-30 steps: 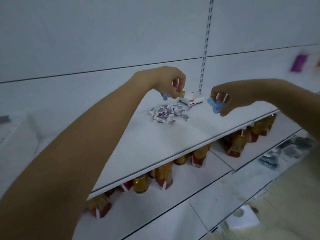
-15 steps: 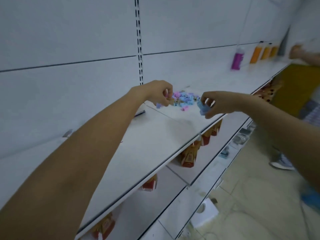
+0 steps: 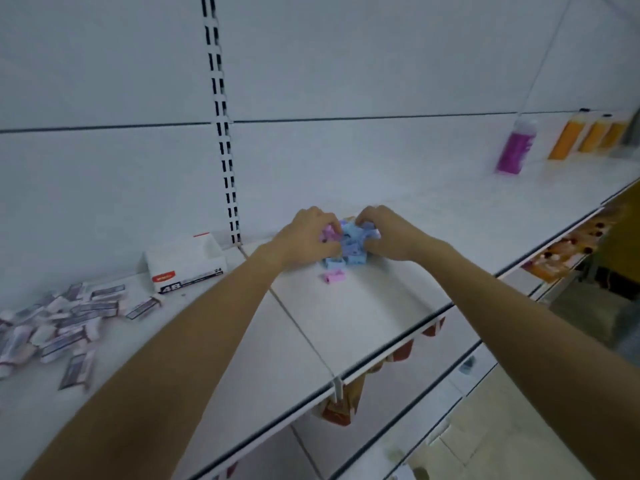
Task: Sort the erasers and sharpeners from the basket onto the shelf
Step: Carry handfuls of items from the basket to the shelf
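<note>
Blue and pink sharpeners (image 3: 351,242) lie heaped between both hands' fingers (image 3: 330,225), which curl onto them. One pink sharpener (image 3: 333,276) sits just nearer; erasers (image 3: 59,327) lie far left on the shelf (image 3: 363,306).

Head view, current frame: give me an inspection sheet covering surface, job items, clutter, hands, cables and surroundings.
Surface: white shelf, two boards meeting at a seam.
Job's things: pile of blue and purple sharpeners between the hands; one purple sharpener lies apart, nearer the front edge. Wrapped erasers scattered far left beside a white eraser box.
Clutter: purple bottle and orange bottles far right on the same shelf.
Hands: left hand and right hand both curled on the pile; whether either grip holds a piece cannot be told.
Cables: nothing seen.
Surroundings: packaged goods on the shelf below; basket not in view.
</note>
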Available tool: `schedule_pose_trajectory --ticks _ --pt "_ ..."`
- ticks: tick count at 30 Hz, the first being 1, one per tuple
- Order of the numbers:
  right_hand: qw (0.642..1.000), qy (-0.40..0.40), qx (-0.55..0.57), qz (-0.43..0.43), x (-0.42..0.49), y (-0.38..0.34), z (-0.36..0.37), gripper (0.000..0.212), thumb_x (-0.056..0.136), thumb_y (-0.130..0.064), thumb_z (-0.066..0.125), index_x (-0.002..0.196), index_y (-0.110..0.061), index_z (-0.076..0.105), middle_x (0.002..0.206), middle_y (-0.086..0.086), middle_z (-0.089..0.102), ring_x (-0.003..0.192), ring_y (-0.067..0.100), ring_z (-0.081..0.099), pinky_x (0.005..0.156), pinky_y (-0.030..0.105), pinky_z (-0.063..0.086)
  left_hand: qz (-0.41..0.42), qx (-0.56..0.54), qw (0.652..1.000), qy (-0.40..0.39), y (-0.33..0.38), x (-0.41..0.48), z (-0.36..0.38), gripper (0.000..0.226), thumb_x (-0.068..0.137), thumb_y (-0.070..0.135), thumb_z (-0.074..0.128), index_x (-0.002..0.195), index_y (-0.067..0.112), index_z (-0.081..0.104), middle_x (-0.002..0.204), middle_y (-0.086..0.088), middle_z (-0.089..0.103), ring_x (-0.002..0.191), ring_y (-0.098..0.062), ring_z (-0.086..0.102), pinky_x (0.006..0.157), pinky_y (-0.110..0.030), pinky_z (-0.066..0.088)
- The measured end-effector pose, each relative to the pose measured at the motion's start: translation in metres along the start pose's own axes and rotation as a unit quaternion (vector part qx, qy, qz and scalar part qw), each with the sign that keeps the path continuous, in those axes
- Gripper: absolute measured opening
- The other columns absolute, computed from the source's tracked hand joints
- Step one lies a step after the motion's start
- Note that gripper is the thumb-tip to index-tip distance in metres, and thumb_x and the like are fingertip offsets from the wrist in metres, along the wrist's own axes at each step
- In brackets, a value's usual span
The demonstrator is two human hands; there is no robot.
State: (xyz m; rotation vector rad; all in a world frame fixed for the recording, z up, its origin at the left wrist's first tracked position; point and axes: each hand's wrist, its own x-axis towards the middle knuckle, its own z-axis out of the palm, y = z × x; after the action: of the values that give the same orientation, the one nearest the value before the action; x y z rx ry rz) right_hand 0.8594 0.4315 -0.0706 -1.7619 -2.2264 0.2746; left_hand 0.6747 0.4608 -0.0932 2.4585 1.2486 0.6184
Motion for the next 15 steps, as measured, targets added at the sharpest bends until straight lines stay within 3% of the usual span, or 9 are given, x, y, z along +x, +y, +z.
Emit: schedule_pose_trajectory --ticks 3,5,7,11,15 --pt "0.997 -0.054 0.003 -0.053 0.019 0.011 0.009 0.035 0.090 -0.023 0.043 0.122 -0.012 0.050 0.125 0.011 0.047 0.120 0.025 0.039 0.097 0.028 0.029 -0.044 0.016 0.997 0.065 -0.008 0.004 0.017 0.041 0.089 0.046 0.047 0.121 0.021 0.053 0.119 -0.009 0.053 0.112 -0.026 0.048 0.094 -0.037 0.039" --pt "0.992 -0.068 0.048 -0.096 0.022 0.017 0.013 0.037 0.097 -0.018 0.033 0.130 -0.007 0.045 0.136 0.009 0.042 0.131 0.020 0.028 0.102 0.018 0.017 -0.075 0.065 0.993 0.056 -0.014 0.008 0.028 0.053 0.093 0.050 0.035 0.137 0.022 0.038 0.138 -0.007 0.045 0.125 -0.026 0.042 0.104 -0.041 0.034" --pt "0.988 -0.064 0.057 -0.127 0.024 0.020 0.021 0.037 0.101 -0.020 0.030 0.133 -0.012 0.044 0.143 0.003 0.038 0.136 0.016 0.022 0.107 0.019 0.014 -0.095 0.117 0.988 0.036 -0.017 0.010 0.035 0.060 0.093 0.055 0.021 0.144 0.025 0.028 0.146 -0.002 0.037 0.131 -0.022 0.036 0.107 -0.046 0.030" --pt "0.988 0.033 0.048 -0.142 0.034 0.031 0.040 0.040 0.099 -0.031 0.034 0.132 -0.012 0.046 0.136 0.009 0.048 0.127 0.024 0.039 0.103 0.031 0.029 -0.140 0.145 0.979 0.041 -0.008 0.015 0.041 0.050 0.100 0.038 0.024 0.147 0.021 0.018 0.154 -0.002 0.023 0.139 -0.019 0.024 0.113 -0.043 0.020" --pt "0.986 0.086 0.075 -0.125 0.033 0.041 0.042 0.038 0.096 -0.025 0.041 0.131 -0.009 0.045 0.125 0.016 0.050 0.112 0.031 0.048 0.093 0.038 0.037 -0.184 0.158 0.968 0.058 -0.003 0.018 0.045 0.059 0.094 0.049 0.019 0.147 0.024 0.016 0.154 -0.004 0.021 0.140 -0.022 0.023 0.113 -0.044 0.020"
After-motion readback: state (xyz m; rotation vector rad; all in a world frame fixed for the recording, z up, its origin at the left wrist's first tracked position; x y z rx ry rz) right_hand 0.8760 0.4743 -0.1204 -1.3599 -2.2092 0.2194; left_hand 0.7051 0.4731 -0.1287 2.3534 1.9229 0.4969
